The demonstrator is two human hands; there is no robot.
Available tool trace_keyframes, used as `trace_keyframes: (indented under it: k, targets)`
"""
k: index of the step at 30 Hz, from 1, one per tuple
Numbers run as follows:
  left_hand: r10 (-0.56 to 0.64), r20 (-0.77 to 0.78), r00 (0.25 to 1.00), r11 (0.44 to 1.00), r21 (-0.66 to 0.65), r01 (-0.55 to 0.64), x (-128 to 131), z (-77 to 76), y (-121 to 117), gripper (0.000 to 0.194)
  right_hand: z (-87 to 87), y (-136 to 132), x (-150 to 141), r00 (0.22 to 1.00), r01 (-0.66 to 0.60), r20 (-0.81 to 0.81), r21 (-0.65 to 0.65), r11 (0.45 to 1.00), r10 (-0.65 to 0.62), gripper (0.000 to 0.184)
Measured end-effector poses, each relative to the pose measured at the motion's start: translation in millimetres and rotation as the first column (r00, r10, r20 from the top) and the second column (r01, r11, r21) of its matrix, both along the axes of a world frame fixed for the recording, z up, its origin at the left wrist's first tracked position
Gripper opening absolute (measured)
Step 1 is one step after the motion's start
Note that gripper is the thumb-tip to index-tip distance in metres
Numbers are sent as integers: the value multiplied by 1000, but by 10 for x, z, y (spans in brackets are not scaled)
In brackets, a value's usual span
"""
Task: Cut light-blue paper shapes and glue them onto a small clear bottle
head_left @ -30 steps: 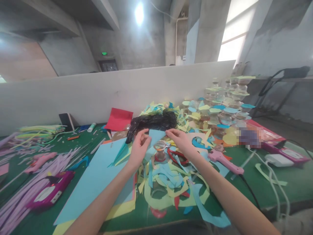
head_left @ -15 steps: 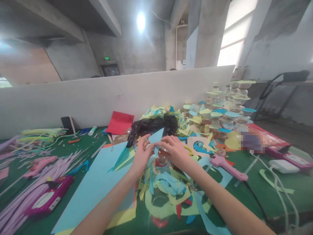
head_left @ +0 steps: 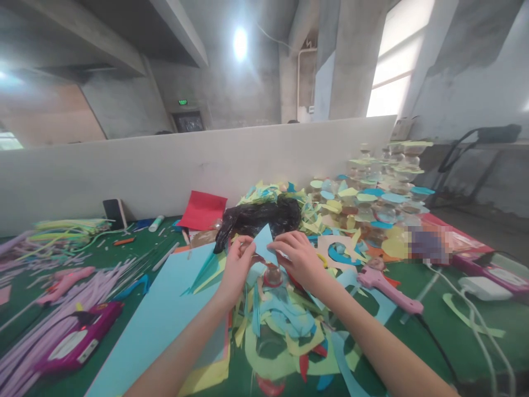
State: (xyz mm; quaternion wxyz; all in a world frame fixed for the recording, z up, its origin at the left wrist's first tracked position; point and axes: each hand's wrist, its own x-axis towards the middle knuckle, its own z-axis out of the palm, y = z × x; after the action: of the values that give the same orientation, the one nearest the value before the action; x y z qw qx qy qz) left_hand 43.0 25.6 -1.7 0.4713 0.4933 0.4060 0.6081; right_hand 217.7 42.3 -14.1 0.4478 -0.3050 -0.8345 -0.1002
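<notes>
A small light-blue piece of paper (head_left: 263, 240) with a pointed top stands up between my two hands. My left hand (head_left: 238, 260) pinches its left edge. On the other side, the fingers of my right hand (head_left: 295, 255) are closed on its right edge. Just beneath the paper is a clear plastic cup-like piece (head_left: 273, 275) with a red ring, resting among the scraps. My fingers partly hide the lower part of the paper.
Paper scraps (head_left: 285, 320) spread in front of me. Blue sheets (head_left: 165, 314) lie left, a black plastic bag (head_left: 264, 214) behind. A pink glue gun (head_left: 390, 289) with a cord is right, another glue gun (head_left: 66, 284) left. Stacked clear cups with paper discs (head_left: 384, 209) stand back right.
The blue paper has turned and shifted slightly left, its point now nearer upright. My hands have moved a little apart, uncovering more of the clear piece below.
</notes>
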Motion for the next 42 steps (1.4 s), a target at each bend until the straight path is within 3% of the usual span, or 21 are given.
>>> trace_keyframes:
  k: [8, 18, 25, 36, 42]
  targets:
    - [54, -117, 992, 998, 37, -50, -4, 39, -25, 26, 32, -20, 5, 1000, -4, -16, -41, 999, 3, 22]
    - [93, -230, 969, 988, 141, -62, -28, -47, 21, 22, 32, 5, 11, 997, -19, -71, -144, 989, 9, 18]
    - [152, -372, 916, 978, 189, -85, -32, -54, -24, 24, 23, 12, -52, 957, -157, -287, -363, 918, 50, 14]
    - [217, -560, 800, 968, 232, -100, -46, 0, -101, 32, 74, 8, -79, 867, -288, -499, -478, 830, 14, 11]
    - [237, -563, 792, 960, 263, -100, -76, -90, -53, 31, 119, -24, -73, 841, -304, -540, -537, 787, -43, 12]
